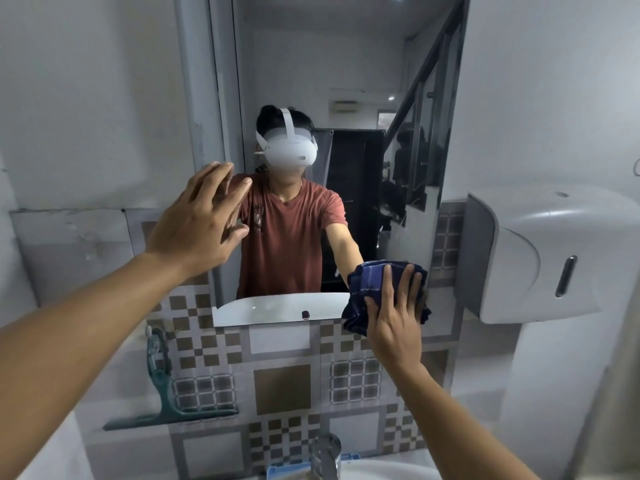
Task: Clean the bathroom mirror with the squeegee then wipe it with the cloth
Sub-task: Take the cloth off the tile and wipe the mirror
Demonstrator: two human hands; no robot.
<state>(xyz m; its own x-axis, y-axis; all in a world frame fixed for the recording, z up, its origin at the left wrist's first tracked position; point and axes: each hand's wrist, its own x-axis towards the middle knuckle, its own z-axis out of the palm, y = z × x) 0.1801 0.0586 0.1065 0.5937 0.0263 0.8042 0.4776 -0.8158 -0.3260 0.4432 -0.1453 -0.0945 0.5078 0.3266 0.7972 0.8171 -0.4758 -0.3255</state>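
The mirror [363, 81] hangs on the wall straight ahead, with a person in a red shirt and white headset reflected in it. My right hand [394, 317] presses a dark blue checked cloth [367, 289] flat against the mirror's lower right corner. My left hand [201, 220] rests against the mirror's left edge, fingers spread, holding nothing. The teal squeegee [162, 389] hangs on a hook on the tiled wall at lower left, apart from both hands.
A white wall dispenser [540, 254] juts out at the right, close to the mirror's edge. A chrome tap [325, 455] and the white sink rim [391, 471] sit at the bottom. Brown and grey patterned tiles [282, 389] cover the wall below the mirror.
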